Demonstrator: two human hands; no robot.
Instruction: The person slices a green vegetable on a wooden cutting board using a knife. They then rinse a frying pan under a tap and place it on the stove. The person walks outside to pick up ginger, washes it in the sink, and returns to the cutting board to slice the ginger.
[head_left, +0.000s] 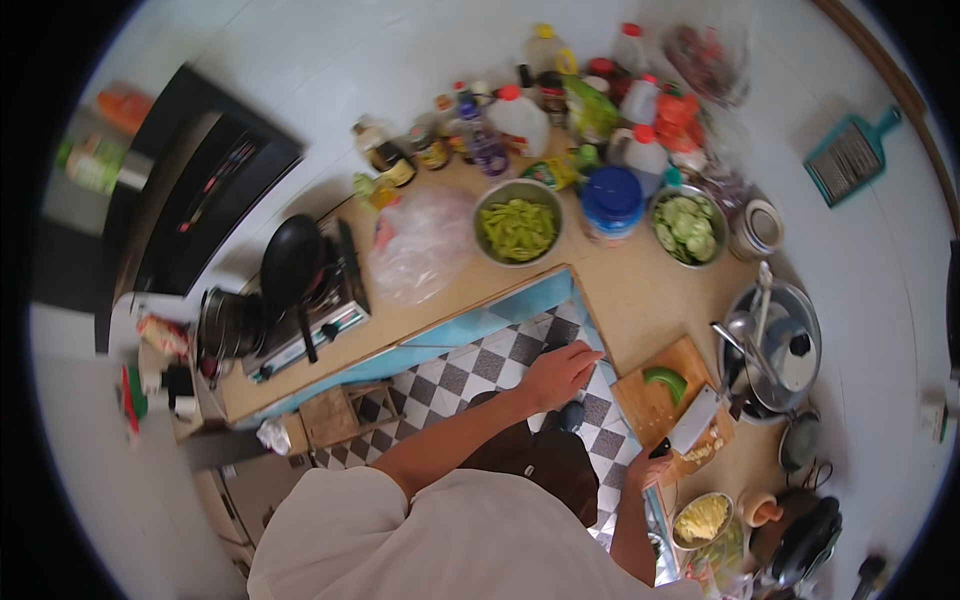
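My right hand (649, 468) is closed around the black handle of a cleaver (696, 418), whose broad blade lies across a wooden cutting board (681, 364). On the board, beyond the blade, is a curved piece of green vegetable (666, 384). Pale chopped bits, perhaps garlic (702, 450), are heaped on the nearer side of the blade. My left hand (561, 375) hangs by the counter edge, left of the board. Nothing shows in it, and its fingers are loosely bent and slightly apart.
Sliced green vegetable fills one steel bowl (558, 216); pale green slices fill another (721, 217). A large pot (814, 330) with utensils stands right of the board, above a bowl of yellow shreds (726, 517). Several bottles line the wall. A wok (291, 259) sits on the gas stove (352, 311).
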